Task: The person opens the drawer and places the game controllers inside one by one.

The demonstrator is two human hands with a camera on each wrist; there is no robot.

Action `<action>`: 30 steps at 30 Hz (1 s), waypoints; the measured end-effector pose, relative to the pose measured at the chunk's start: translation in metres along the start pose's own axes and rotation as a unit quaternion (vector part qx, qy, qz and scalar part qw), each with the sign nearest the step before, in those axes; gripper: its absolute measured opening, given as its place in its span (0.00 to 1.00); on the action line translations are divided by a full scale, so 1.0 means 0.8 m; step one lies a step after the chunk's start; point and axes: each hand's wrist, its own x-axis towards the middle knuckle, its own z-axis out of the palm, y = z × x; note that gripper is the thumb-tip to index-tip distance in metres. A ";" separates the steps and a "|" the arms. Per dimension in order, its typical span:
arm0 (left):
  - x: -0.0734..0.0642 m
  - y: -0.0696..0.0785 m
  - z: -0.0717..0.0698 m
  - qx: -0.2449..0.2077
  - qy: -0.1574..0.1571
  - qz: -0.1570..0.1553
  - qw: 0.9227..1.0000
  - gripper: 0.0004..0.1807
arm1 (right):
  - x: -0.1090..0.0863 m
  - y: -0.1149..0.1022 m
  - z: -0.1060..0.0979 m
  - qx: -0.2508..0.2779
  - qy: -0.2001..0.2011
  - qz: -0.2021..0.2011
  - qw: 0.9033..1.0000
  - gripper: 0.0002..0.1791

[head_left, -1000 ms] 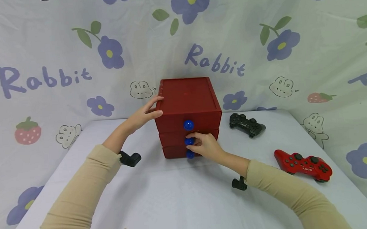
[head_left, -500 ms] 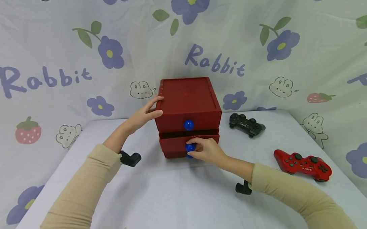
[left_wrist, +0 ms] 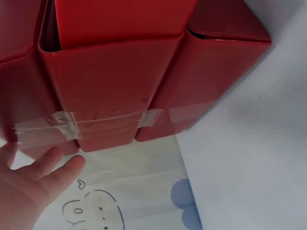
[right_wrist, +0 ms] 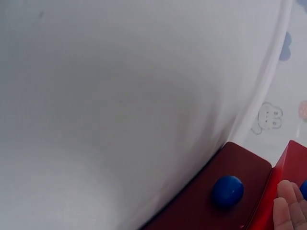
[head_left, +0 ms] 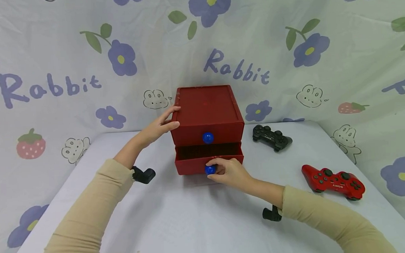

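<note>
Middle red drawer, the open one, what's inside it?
The middle drawer shows a dark interior, no object visible. Its floor near the front is hidden, and the top drawer covers the deeper part.

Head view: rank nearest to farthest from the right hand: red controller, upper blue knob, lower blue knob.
1. Lower blue knob: pinched by the right hand.
2. Upper blue knob: above the lower one, left of the hand in the picture.
3. Red controller: farthest, off to the right on the table.
</note>
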 end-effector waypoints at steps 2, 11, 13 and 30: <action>0.000 0.000 0.000 0.000 -0.001 -0.001 1.000 0.30 | -0.003 -0.003 0.000 -0.005 0.000 0.001 1.000 0.18; -0.001 0.000 0.000 -0.003 0.000 -0.004 1.000 0.30 | -0.014 -0.011 0.002 -0.007 -0.004 0.005 1.000 0.18; -0.001 0.000 0.000 0.001 0.001 -0.005 1.000 0.30 | -0.017 -0.012 0.003 -0.006 -0.005 0.007 1.000 0.18; 0.011 -0.021 -0.007 -0.003 -0.003 0.003 1.000 0.29 | -0.038 -0.026 0.007 -0.022 -0.019 0.017 0.999 0.19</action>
